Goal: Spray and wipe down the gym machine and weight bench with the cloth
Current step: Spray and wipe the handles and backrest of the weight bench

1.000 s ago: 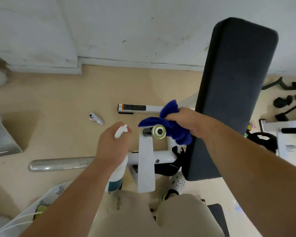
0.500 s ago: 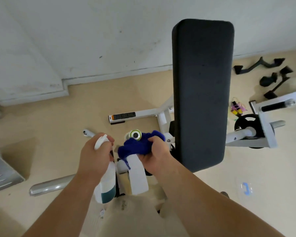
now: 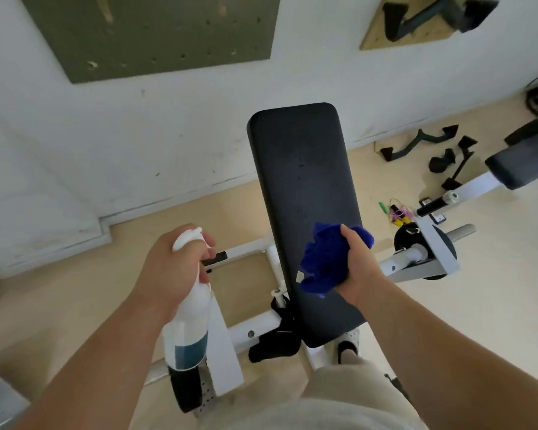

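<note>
Bottom centre: the person's beige shorts (image 3: 323,408), cut off by the lower edge; a white perforated shoe (image 3: 351,339) just above them, beside the foot of the bench.

Lower left of centre: left hand (image 3: 174,268), fingers wrapped round the neck of a white spray bottle (image 3: 187,330) with a teal label; spray head up, body hanging toward the lower edge, in front of a white upright plate (image 3: 224,346) of the machine frame (image 3: 252,332).

Right of centre: right hand (image 3: 359,268) clenched on a bunched blue cloth (image 3: 326,259); cloth held over the lower third of the black bench pad (image 3: 302,169); whether it touches the pad cannot be told.

Centre: bench pad, long and narrow, running up the frame toward the wall; faint speckles on its surface.

Middle right: black weight plate (image 3: 407,240) on a white arm, grey bar end (image 3: 463,232) projecting right; coloured cords on the beige floor (image 3: 494,305) just above.

Upper right: loose black handles (image 3: 416,144) on the floor near the skirting.

Top: white wall (image 3: 168,135); olive pegboard (image 3: 153,32) at upper left; wooden board (image 3: 373,35) at upper right, bearing black attachments.
</note>
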